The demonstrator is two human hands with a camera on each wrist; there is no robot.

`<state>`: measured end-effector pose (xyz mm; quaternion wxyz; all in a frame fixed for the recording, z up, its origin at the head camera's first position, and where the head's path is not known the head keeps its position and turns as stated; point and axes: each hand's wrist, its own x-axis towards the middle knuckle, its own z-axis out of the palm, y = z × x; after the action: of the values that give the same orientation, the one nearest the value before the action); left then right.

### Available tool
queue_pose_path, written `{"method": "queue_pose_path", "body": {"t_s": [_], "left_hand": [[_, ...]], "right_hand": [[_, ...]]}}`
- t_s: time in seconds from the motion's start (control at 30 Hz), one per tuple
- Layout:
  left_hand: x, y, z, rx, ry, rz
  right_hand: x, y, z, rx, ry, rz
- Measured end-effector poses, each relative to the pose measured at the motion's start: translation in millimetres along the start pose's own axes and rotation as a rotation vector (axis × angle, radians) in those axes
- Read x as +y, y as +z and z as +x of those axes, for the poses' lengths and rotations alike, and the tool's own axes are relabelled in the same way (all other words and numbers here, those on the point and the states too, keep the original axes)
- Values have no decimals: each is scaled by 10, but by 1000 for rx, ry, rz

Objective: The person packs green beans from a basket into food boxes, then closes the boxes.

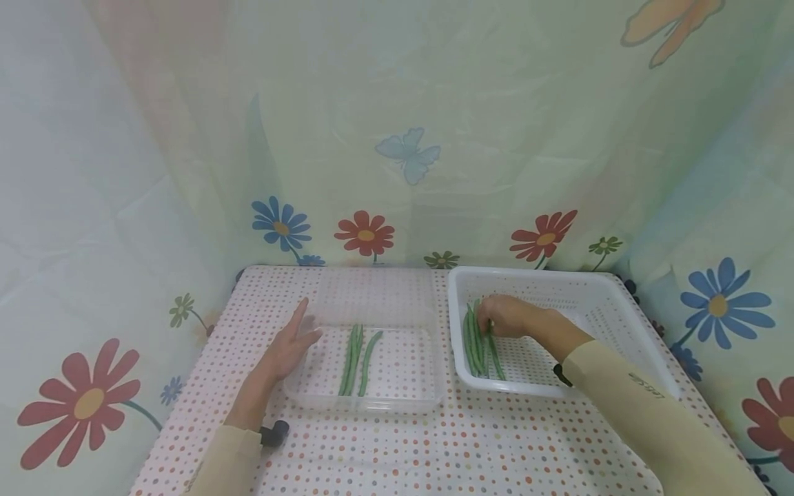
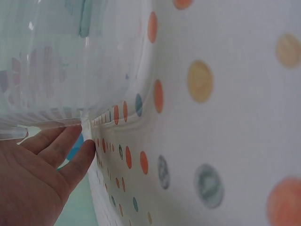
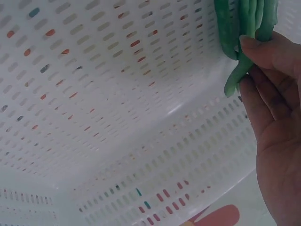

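Inside the white slotted basket [image 1: 620, 331], my right hand [image 1: 505, 315] pinches a green bean [image 3: 240, 71] near its end, between thumb and fingers. More green beans [image 1: 473, 341] lie beside it along the basket's left side. My left hand [image 1: 288, 350] is at the left edge of a clear plastic box [image 1: 403, 398], fingers extended and spread, with fingertips right by its wall in the left wrist view. Three green beans [image 1: 352, 362] lie lengthwise in the box, two close together and one a little apart to the right.
The box's clear lid [image 1: 375, 296] lies folded back toward the wall. A dotted cloth [image 1: 384, 455] covers the table. Flower-printed sheeting [image 1: 397, 96] hangs behind and along both sides. The basket stands close to the box's right side.
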<state>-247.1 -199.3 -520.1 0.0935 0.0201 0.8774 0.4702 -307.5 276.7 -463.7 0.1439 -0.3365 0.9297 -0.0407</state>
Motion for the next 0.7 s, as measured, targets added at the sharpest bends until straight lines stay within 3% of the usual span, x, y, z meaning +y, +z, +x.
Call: {"method": "queue_pose_path", "body": {"t_s": [0.27,0.7], "left_hand": [[1,4,-1,1,-7,3],[-1,4,-4,1,1,-9]], "right_hand": [[-13,-81,-18,84,-108,0],[-42,-319,-41,154,-179,38]]}}
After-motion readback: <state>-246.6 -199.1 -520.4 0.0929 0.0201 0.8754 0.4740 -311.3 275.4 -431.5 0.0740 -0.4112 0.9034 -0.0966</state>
